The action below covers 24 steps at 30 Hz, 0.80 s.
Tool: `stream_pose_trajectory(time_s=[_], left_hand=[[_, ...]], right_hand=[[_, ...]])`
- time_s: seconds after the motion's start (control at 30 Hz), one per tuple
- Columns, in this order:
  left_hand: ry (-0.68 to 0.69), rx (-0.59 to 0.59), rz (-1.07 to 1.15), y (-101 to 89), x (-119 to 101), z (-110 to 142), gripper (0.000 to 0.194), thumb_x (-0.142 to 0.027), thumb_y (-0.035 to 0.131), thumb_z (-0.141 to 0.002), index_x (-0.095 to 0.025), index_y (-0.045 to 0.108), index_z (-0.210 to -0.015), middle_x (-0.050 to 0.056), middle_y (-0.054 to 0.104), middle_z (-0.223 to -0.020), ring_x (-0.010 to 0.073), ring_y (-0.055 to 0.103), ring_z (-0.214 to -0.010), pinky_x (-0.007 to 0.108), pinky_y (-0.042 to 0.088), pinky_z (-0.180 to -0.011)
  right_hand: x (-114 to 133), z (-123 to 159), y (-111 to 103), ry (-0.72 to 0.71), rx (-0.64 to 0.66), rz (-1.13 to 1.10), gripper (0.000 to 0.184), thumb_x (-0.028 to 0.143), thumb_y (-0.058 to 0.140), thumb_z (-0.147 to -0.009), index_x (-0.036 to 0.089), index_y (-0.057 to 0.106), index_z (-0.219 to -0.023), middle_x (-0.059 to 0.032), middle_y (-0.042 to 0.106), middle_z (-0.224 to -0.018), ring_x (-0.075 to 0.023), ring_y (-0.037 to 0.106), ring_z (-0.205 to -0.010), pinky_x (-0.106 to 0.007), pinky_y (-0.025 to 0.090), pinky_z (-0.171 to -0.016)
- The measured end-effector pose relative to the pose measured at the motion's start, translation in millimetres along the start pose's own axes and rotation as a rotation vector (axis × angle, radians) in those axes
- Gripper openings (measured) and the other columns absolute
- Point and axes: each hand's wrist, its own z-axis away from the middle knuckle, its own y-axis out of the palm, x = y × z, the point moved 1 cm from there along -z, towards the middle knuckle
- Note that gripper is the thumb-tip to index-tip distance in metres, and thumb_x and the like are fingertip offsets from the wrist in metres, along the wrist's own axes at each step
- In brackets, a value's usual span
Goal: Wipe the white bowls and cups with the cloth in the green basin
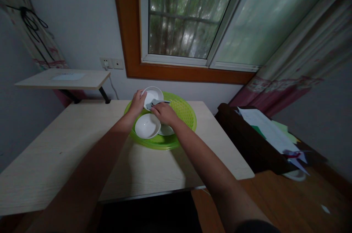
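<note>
My left hand (137, 101) grips the rim of a white bowl (153, 93), which is tilted toward me above the far left part of a green plastic basket (188, 115). In my closed right hand (164, 112) is a grey cloth (154, 104), pressed at the near inner side of that bowl. A second white bowl (147, 126) sits in the basket just below my hands. Partly hidden behind it and my right wrist is another white dish (166, 130).
The basket stands on a pale wooden table (82, 145). A small raised shelf (90, 79) with a paper is at the back left. To the right, a dark brown piece of furniture (236, 130) holds papers. A window is behind the table.
</note>
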Motion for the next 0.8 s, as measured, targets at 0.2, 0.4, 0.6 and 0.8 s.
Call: stream_pose_trajectory(time_s=[0.2, 0.4, 0.6, 0.8], left_hand=[[-0.021, -0.002, 0.035, 2.4, -0.3, -0.6, 0.042, -0.053, 0.053, -0.096, -0.019, 0.060, -0.119, 0.017, 0.066, -0.123, 0.0310, 0.063, -0.120, 0.049, 0.049, -0.109], [-0.015, 0.050, 0.069, 4.5, -6.1, 4.4, 0.048, -0.063, 0.051, -0.095, -0.021, 0.062, -0.116, 0.014, 0.068, -0.117, 0.0288, 0.066, -0.114, 0.044, 0.054, -0.101], [0.005, 0.061, 0.087, 3.3, -12.6, 8.3, 0.045, -0.060, 0.051, -0.096, -0.022, 0.062, -0.117, 0.013, 0.069, -0.120, 0.0286, 0.066, -0.114, 0.045, 0.053, -0.102], [0.019, 0.012, 0.066, -0.1, -9.6, 5.2, 0.043, -0.056, 0.050, -0.097, -0.020, 0.061, -0.118, 0.014, 0.069, -0.118, 0.0278, 0.065, -0.110, 0.045, 0.052, -0.102]], right_hand=[[-15.5, -1.5, 4.0, 0.078, -0.281, -0.028, 0.023, 0.023, 0.059, -0.101, 0.014, 0.077, -0.111, -0.0172, 0.052, -0.158, -0.0305, 0.048, -0.144, -0.046, 0.036, -0.125], [-26.1, -1.9, 7.1, 0.213, -0.438, -0.151, 0.038, 0.015, 0.068, -0.088, 0.015, 0.064, -0.125, -0.0188, 0.055, -0.138, -0.0309, 0.055, -0.128, -0.047, 0.045, -0.116], [-32.1, -2.2, 9.5, 0.288, -0.505, -0.162, 0.038, 0.017, 0.070, -0.086, 0.018, 0.058, -0.122, -0.0142, 0.057, -0.124, -0.0304, 0.056, -0.118, -0.046, 0.047, -0.109], [-30.4, 0.3, 2.5, 0.344, -0.600, -0.039, 0.032, 0.023, 0.073, -0.089, 0.016, 0.060, -0.117, -0.0170, 0.055, -0.123, -0.0339, 0.051, -0.118, -0.050, 0.045, -0.107]])
